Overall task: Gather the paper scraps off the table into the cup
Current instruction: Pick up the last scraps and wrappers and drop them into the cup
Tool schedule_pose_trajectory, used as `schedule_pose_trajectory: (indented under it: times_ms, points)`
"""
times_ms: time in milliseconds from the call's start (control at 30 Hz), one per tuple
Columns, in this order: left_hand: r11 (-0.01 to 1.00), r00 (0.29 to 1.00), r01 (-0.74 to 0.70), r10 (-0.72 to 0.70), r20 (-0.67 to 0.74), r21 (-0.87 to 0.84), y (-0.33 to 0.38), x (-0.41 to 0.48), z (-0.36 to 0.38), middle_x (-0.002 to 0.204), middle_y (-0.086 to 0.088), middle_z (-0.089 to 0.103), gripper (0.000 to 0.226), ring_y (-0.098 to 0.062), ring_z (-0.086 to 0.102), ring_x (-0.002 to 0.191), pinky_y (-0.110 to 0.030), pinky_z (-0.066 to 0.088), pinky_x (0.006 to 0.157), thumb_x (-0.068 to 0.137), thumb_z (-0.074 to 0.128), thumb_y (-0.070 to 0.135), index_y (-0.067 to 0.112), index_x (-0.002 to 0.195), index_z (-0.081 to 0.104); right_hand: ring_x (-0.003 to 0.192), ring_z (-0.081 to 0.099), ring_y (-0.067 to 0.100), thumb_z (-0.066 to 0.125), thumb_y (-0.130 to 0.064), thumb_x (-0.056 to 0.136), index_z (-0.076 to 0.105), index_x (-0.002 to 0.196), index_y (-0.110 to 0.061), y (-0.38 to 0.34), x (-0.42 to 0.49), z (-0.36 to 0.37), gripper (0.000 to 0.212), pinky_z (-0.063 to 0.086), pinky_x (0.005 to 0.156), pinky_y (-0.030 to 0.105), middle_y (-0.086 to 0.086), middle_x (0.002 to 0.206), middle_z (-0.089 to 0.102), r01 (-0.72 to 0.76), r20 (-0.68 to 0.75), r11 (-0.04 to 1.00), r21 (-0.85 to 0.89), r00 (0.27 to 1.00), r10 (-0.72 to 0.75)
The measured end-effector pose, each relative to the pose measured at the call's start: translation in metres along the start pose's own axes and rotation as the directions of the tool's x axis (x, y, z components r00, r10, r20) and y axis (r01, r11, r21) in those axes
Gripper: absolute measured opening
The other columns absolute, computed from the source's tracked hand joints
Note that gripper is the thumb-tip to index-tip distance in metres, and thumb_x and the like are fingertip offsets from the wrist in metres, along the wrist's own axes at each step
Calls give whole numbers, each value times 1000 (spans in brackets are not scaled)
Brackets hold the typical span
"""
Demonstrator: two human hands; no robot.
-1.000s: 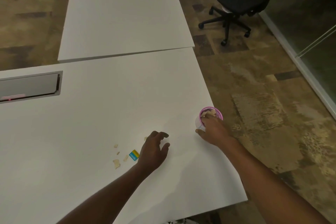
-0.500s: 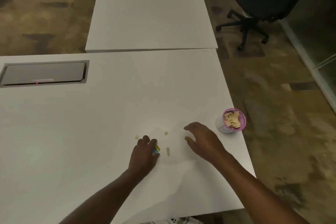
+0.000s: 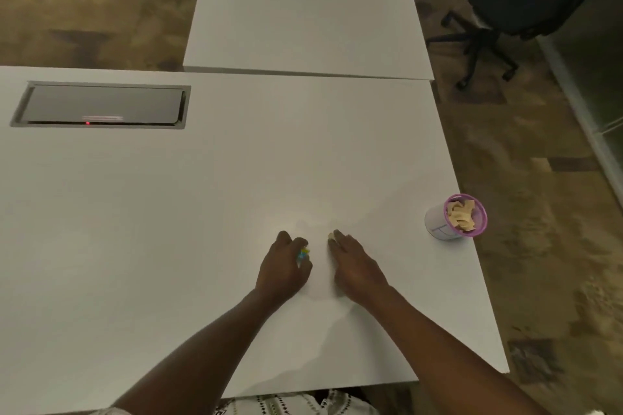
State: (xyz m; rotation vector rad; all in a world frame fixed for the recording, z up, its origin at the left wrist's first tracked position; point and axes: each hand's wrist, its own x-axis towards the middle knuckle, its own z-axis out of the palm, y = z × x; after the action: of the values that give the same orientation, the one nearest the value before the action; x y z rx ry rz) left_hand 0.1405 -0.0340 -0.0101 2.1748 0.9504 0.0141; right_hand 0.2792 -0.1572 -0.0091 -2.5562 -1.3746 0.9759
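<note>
While the left hand [image 3: 285, 266] pinched a blue-yellow scrap [image 3: 304, 253], the right hand [image 3: 354, 266] lay flat, fingertips touching a tan scrap [image 3: 332, 235], with the purple-rimmed cup [image 3: 436, 224] upright, mouth up, at right.

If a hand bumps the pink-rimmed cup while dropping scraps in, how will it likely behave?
Probably light: the cup looks like thin paper and holds only paper scraps, so a bump would likely slide it. It stands close to the table edge, so it could fall off. Nothing steadies it, so it may also tip.
</note>
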Motion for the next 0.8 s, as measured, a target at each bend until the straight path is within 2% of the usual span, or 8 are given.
schedule_pose_trajectory:
  times_ms: [100,200,300,400,467,567,667,800]
  points:
    - [957,972,216,-229,-46,-194,-15,3,-22,96,-10,57,15,-21,57,82,-27,40,74,92,57,22,15,98,70,152,5,21,40,-1,85,18,154,-17,-13,-9,14,75,34,114,39,0,165,3,-22,-32,1000,1,999,22]
    - [780,881,421,-473,5,-463,-33,4,-37,82,-10,65,24,-24,60,70,-34,48,68,92,47,25,16,80,66,152,7,23,41,-3,87,19,154,-16,-30,-16,30,72,37,113,39,4,165,5,30,-40,1000,-6,999,-30]
    - [692,831,485,-556,34,-534,-42,3,-45,67,-7,65,39,-20,57,50,-30,47,56,96,44,37,13,70,61,150,13,18,41,-8,91,24,154,-16,-44,-19,36,65,34,115,35,2,163,17,85,-64,996,28,994,-83]
    - [787,874,450,-485,29,-423,-46,6,-49,66,-5,68,42,-18,61,52,-31,50,59,97,49,42,12,70,62,149,18,15,44,-11,93,30,152,-17,-50,-17,34,61,31,115,29,2,160,24,53,-171,995,88,985,-38]
    - [861,908,402,-419,12,-311,-46,9,-49,78,-6,70,34,-25,65,72,-33,50,68,95,54,37,10,79,65,149,17,15,44,-8,93,31,151,-17,-50,-12,30,60,29,115,29,2,161,23,-5,-222,991,133,974,35]
    - [964,971,237,-239,1,-122,-42,12,-48,98,-5,66,15,-26,61,94,-32,45,74,94,55,22,14,99,66,151,9,16,41,-2,90,25,153,-18,-46,0,19,67,29,117,36,0,164,14,-91,-175,985,148,978,117]
    - [989,990,-37,17,142,141,-42,15,-47,118,-8,55,42,-29,51,110,-39,47,87,93,56,26,17,134,50,151,4,20,45,-3,88,18,155,-15,-41,6,9,72,25,119,40,3,164,7,-104,-57,989,105,992,110]
    - [915,942,-206,90,322,347,-47,17,-41,131,-10,43,92,-32,45,114,-41,43,94,83,69,45,12,154,20,139,27,29,45,-3,86,29,147,-9,-41,0,15,63,50,97,41,9,154,25,31,-65,988,-150,997,-41]
